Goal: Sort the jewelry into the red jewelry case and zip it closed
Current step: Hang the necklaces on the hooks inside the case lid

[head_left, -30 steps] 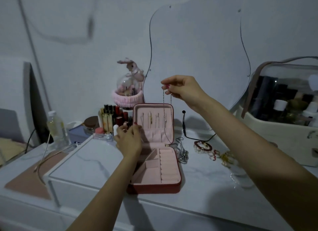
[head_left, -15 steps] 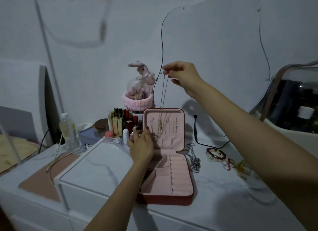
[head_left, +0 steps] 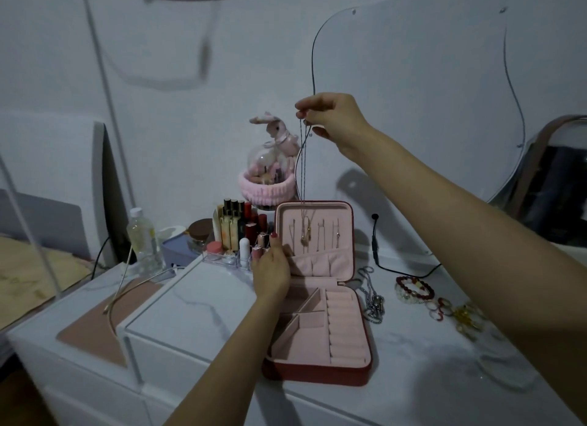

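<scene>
The red jewelry case (head_left: 317,374) lies open on the white dresser top, its pink lid standing upright. My right hand (head_left: 330,119) pinches a thin chain necklace (head_left: 301,178) high above the lid; the chain hangs straight down and its pendant dangles in front of the lid's hooks. My left hand (head_left: 271,271) rests at the lid's left edge near the hinge, fingers curled against the pink lining. A silver chain (head_left: 373,298), a dark red bead bracelet (head_left: 414,290), several small rings (head_left: 440,308) and a yellow piece (head_left: 467,317) lie on the dresser right of the case.
Lipsticks and perfume bottles (head_left: 236,232) in a clear organizer stand behind my left hand. A pink bunny dome (head_left: 268,171) sits behind them, a plastic bottle (head_left: 143,238) to the left. A black cable (head_left: 397,268) runs behind the case. A clear-lidded cosmetics box (head_left: 559,184) stands far right.
My right hand has risen, lifting the necklace so it hangs longer in front of the lid. My left hand stays at the lid's left edge. The camera shifted, so the case sits further right in view.
</scene>
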